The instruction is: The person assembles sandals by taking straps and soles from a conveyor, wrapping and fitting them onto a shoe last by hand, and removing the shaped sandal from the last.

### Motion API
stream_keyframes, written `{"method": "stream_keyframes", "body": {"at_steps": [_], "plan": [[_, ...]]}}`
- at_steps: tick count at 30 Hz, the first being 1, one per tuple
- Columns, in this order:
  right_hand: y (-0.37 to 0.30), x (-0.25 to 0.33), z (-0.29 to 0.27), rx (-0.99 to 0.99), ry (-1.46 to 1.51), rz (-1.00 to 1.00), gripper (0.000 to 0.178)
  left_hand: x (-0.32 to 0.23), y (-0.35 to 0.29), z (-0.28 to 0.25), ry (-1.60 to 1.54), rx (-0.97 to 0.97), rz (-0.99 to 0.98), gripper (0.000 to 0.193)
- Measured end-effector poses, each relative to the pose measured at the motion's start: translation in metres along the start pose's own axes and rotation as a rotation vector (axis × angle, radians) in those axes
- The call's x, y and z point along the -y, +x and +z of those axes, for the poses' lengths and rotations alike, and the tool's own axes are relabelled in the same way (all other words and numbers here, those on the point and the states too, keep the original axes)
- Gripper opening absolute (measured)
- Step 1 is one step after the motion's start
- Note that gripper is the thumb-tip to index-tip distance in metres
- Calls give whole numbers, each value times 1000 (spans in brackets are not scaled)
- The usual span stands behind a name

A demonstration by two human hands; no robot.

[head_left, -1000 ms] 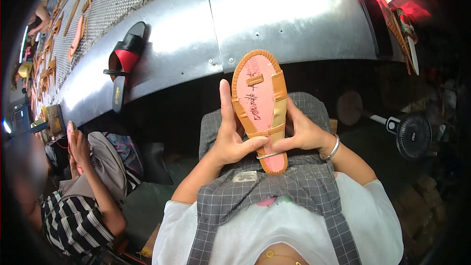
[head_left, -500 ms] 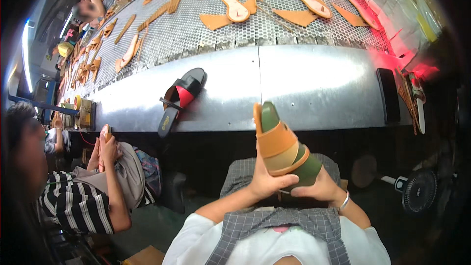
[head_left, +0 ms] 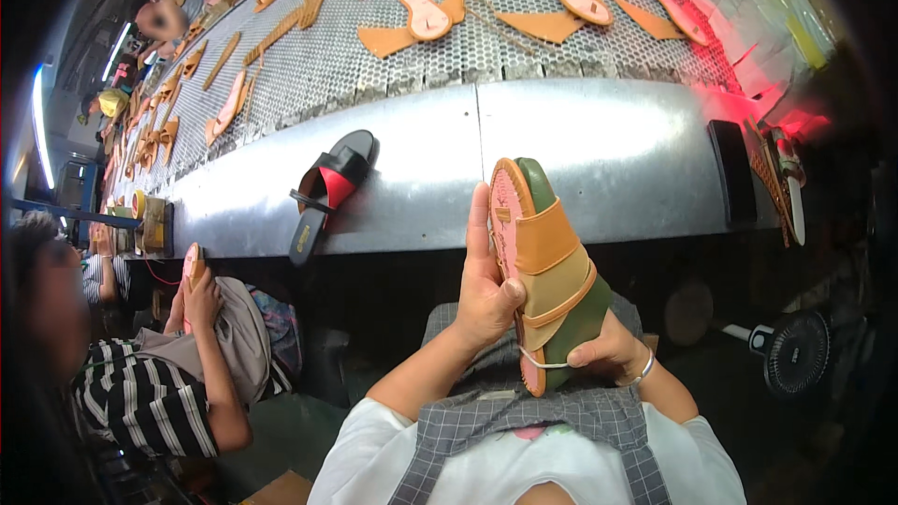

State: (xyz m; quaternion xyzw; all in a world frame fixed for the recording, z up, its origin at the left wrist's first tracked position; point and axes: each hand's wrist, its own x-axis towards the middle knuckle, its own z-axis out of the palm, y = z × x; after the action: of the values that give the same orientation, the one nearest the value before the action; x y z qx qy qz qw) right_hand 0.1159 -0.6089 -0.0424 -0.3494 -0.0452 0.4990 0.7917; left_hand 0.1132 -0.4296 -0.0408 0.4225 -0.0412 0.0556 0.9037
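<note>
In front of my lap, a tan strapped sandal sits on a green shoe last. Its toe points away from me. The pink underside of the sandal faces left, with a brown rim around it. My left hand holds the sandal from that side, fingers stretched along the sole and thumb by the straps. Closed around the heel end of the last is my right hand, thumb on top. A thin white cord crosses the heel between the hands.
A black and red sandal lies on the metal table edge. Behind it, a mesh conveyor carries several tan shoe parts. A dark slab and a knife lie right. A co-worker sits left; a fan stands right.
The sandal and last have turned, so the pink underside now shows. My left hand has shifted up along the sole, its fingers straighter. My right hand still grips the heel end.
</note>
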Motion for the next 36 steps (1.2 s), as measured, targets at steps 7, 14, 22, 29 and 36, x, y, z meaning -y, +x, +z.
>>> {"method": "stream_keyframes", "body": {"at_steps": [7, 14, 22, 29, 36], "plan": [[11, 9, 8, -45, -524, -410, 99, -10, -9, -1, 429, 21, -35, 92], [-16, 19, -11, 80, -289, -52, 107, -83, 59, -48, -57, -331, 117, 59], [-39, 90, -58, -684, -1113, -462, 83, -153, 151, -144, 68, -410, -129, 39], [-31, 144, -87, -858, -1486, -316, 58, -141, 236, -193, 656, -726, 317, 44], [66, 224, -158, -594, -1444, -603, 47, 26, 285, -111, 1391, -115, 165, 45]]}}
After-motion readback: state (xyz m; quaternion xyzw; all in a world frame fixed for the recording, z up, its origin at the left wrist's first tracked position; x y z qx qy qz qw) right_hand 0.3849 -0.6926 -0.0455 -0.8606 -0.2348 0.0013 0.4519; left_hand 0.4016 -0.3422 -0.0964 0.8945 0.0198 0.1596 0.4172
